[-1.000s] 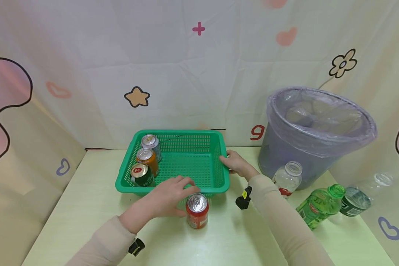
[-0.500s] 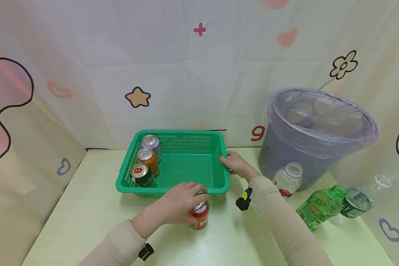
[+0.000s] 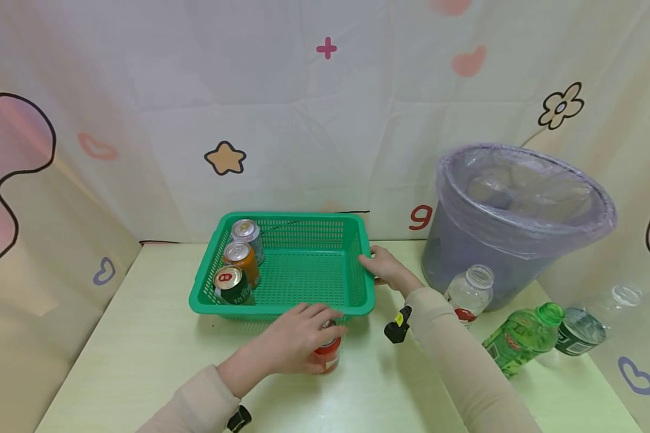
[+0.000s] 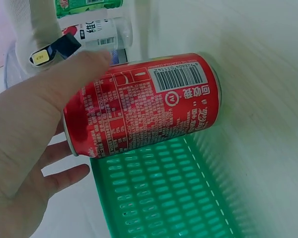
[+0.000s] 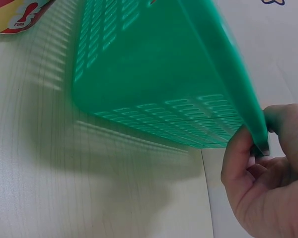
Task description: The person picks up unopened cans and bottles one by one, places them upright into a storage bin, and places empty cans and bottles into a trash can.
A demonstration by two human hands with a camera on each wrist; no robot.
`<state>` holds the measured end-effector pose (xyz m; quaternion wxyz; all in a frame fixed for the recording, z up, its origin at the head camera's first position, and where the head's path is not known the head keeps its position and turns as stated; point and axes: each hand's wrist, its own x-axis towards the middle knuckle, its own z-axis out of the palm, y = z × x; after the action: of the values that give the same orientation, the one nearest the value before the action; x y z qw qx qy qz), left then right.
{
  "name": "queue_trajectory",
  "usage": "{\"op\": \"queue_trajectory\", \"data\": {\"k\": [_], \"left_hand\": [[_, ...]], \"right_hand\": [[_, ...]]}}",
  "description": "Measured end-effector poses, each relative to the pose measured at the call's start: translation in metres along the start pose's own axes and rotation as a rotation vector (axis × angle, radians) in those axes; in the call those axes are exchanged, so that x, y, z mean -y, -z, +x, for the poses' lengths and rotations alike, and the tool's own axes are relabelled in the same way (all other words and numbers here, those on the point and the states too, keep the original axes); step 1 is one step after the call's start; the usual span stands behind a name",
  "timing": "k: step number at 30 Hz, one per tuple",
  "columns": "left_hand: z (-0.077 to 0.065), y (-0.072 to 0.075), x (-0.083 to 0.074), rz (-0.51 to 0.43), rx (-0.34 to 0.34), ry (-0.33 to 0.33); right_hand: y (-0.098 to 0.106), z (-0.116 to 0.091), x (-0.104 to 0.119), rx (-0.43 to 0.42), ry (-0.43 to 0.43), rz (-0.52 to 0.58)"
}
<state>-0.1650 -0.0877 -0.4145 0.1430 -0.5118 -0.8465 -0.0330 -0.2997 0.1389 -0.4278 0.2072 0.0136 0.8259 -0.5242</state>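
A red drink can stands upright on the table in front of the green basket. My left hand curls its fingers and thumb round the can's upper part, hiding much of its lid in the head view. In the left wrist view, the thumb lies along the can, while some fingers pass behind it. My right hand pinches the rim at the basket's right end; the right wrist view shows thumb and fingers on either side of that rim. A silver can, an orange can and a dark green can stand along the basket's left side.
A purple bin with a clear liner stands at the back right. Before it are a clear bottle, a green bottle and another clear bottle with a dark label. A printed curtain hangs behind the table.
My left hand has moved right and slightly down onto the red can, its fingers now round it. The right hand keeps its hold on the basket, which has stayed in place.
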Motion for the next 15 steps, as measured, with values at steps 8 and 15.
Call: {"op": "queue_trajectory", "data": {"k": [8,15], "left_hand": [[-0.0004,-0.0008,-0.0029,0.024,0.014,-0.004],[-0.0002,-0.0018,-0.0039,0.032,0.006,-0.011]], "right_hand": [[-0.0002,0.0005,0.0011,-0.011,-0.016,-0.002],[-0.0011,0.0001,0.0018,-0.008,-0.019,0.013]]}}
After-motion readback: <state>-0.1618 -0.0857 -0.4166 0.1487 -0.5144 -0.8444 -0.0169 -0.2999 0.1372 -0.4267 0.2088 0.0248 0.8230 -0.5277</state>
